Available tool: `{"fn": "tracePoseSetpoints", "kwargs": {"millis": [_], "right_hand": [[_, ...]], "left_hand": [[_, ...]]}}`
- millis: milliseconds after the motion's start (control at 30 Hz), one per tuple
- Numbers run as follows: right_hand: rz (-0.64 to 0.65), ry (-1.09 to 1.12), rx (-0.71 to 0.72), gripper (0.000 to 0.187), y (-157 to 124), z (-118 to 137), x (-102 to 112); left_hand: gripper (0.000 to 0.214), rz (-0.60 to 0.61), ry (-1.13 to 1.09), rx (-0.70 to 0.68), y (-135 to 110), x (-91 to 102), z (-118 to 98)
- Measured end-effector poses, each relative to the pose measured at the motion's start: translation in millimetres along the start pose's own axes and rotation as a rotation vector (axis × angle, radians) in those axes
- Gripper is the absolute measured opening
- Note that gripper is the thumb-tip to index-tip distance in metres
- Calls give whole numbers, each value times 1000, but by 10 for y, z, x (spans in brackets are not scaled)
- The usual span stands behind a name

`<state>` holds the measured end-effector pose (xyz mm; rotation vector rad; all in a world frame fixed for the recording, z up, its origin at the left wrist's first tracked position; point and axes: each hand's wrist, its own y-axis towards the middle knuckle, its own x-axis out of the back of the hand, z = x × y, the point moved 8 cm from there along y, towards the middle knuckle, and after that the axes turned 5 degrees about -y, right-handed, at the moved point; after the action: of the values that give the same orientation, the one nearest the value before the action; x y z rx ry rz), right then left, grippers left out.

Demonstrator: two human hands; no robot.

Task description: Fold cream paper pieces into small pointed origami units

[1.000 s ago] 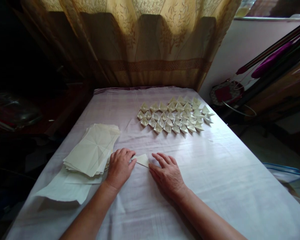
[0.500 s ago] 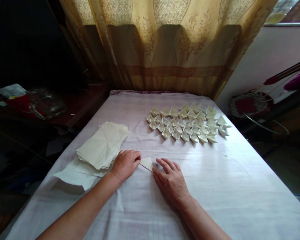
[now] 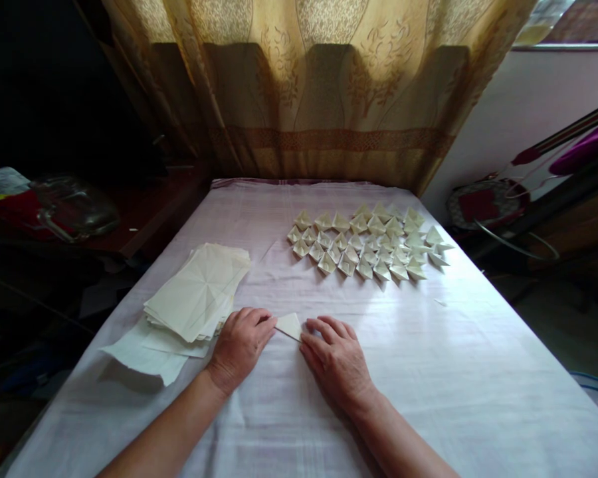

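Observation:
Between my hands, a small folded piece of paper [image 3: 290, 325], cream and roughly triangular, lies near the cloth. My left hand [image 3: 242, 342] pinches its left corner, thumb and fingers together. At its right corner the thumb and index finger of my right hand [image 3: 337, 358] close on the edge, while the other fingers are loosely bent. Left of my left hand rests a stack of creased cream paper sheets [image 3: 199, 285]. Beyond my right hand stand several rows of small folded paper boats [image 3: 363, 245], pointed at their ends.
A pale checked cloth [image 3: 428, 372] covers the table. One loose white sheet [image 3: 144, 352] sticks out under the stack, its edge curling up. A glass jar [image 3: 74, 206] lies on a dark red surface at left. A gold curtain [image 3: 299, 99] hangs behind the table.
The whole view has shifted slightly, moving things a little to the left. My left hand has turned somewhat, its fingers now straighter along the folded paper. My right hand keeps its hold.

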<state>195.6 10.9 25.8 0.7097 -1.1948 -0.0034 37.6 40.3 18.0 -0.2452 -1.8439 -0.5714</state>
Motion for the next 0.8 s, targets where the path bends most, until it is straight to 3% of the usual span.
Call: {"fn": "tracePoseSetpoints", "kwargs": {"millis": [167, 300, 567, 800], "right_hand": [[17, -1, 14, 12, 34, 37, -52], [24, -68, 81, 15, 39, 96, -83], [-18, -175, 73, 17, 81, 78, -92], [-18, -272, -93, 20, 217, 6, -104]], "left_hand": [[21, 174, 129, -153, 43, -13, -120], [16, 269, 193, -187, 119, -33, -173], [10, 155, 83, -56, 96, -14, -138], [13, 106, -70, 173, 105, -7, -5]]}}
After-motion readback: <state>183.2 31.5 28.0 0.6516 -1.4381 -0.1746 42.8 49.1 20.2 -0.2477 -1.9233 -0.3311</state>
